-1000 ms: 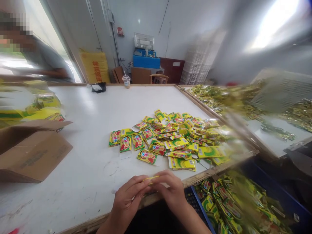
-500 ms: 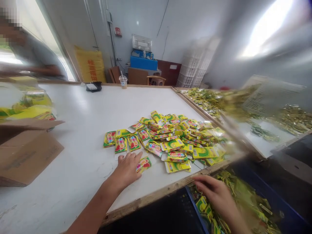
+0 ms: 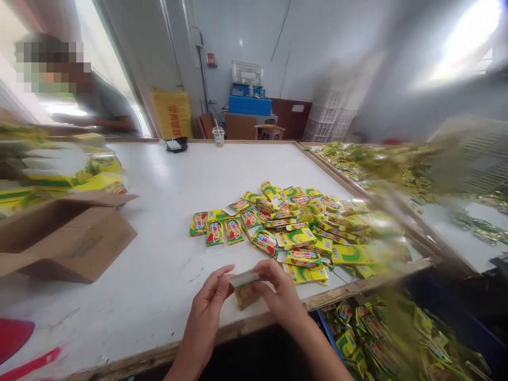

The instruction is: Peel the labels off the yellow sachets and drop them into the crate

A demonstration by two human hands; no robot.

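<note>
Just above the front edge of the table, a small yellow-and-green printed box (image 3: pixel 244 296) is between my two hands, its end flap pale and its print blurred. My left hand (image 3: pixel 208 304) pinches its left side with thumb and fingers. From the right, my right hand (image 3: pixel 280 291) closes its fingers and thumb on the same box. Beyond them lies a heap of similar small boxes (image 3: pixel 293 241), several with open white flaps. One printed box (image 3: pixel 215 233) lies face up at the heap's left end.
An open brown carton (image 3: pixel 99 248) stands at left beside stacked yellow packaging. Below the table's wooden edge, a blue crate (image 3: pixel 329 338) holds many small packets. At right, shiny packets (image 3: pixel 349 164) cover another surface. A drink cup (image 3: pixel 218 136) stands far back; a person (image 3: pixel 107 100) works at far left.
My left hand has drawn a box from the table towards the front edge. My right hand has come up from over the crate onto it. The view has turned left.
</note>
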